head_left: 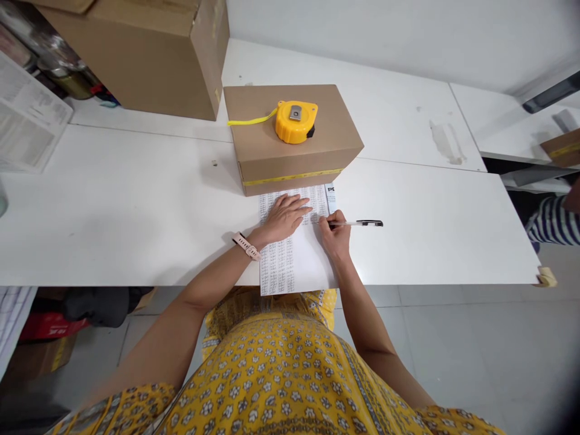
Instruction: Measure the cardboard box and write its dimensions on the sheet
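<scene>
Paper sheet (312, 263): lower end overhangs near edge of tabletop (435, 241); a shirt brush there could skew it. Left hand (284, 219) flat on sheet, fingers loosely spread; if it lifts, sheet may slip mid-stroke. Right hand (336, 238) pinches capped-end pen (368, 223), tip at sheet. Beyond: carton (294, 158), tape measure (294, 124) on top.

A yellow tape measure (293, 124) tops a carton (294, 153) at upper centre, with a larger box (140, 66) at upper left.
</scene>
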Available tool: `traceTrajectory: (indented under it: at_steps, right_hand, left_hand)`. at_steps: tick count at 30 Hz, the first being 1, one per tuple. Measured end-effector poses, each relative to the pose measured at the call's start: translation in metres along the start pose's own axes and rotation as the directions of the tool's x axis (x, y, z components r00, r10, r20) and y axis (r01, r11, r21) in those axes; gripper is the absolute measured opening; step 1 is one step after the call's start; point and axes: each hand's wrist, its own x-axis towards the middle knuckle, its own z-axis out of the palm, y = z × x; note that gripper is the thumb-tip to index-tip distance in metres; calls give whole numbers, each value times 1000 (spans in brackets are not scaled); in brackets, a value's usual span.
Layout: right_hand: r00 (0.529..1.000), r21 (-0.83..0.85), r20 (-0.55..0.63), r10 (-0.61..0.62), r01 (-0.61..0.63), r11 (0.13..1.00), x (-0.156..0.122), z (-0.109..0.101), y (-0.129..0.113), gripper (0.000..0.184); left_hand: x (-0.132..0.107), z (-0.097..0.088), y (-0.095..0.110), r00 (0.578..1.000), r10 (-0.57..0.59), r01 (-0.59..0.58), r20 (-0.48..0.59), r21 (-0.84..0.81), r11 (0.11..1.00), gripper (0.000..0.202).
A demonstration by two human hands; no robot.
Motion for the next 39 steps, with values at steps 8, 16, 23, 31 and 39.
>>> traceTrajectory:
  at_steps: [8, 16, 23, 31, 39]
  right_hand:
    - [999, -17, -32, -11, 11, 1000, 1, 0, 2, 28]
    - [1000, -2, -22, 1, -1, 1000, 1, 0, 3, 28]
    - [999, -19, -35, -1, 0, 1000, 1, 0, -1, 28]
    - [999, -19, -34, -7, 7, 1000, 1, -1, 1, 28]
    - [999, -10, -41, 2, -3, 1000, 1, 0, -1, 29]
  left_hand:
    - [0, -2, 2, 1000, -6, 6, 2, -5, 1000, 43]
    - [0, -4, 3, 1000, -19, 19, 24, -12, 1000, 43]
    - [0, -3, 2, 1000, -10, 10, 13, -12, 1000, 43]
    - [0, -3, 1, 1000, -10, 10, 14, -14, 1000, 43]
    - [0, -2, 2, 1000, -12, 12, 6, -12, 1000, 43]
